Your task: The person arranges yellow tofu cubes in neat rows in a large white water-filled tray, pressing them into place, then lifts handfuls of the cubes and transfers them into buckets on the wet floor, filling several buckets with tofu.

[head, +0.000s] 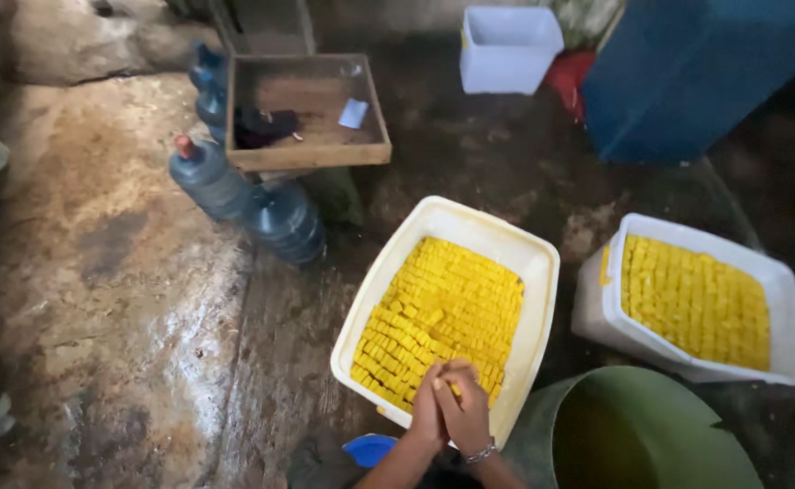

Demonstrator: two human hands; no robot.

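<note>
Hands met over the near edge of a white plastic tub packed with small yellow cubes in tight rows. Left hand and right hand lay pressed side by side, fingertips pinching one glossy cube. A second filled tub sat well apart, beside a smooth green bucket.
</note>
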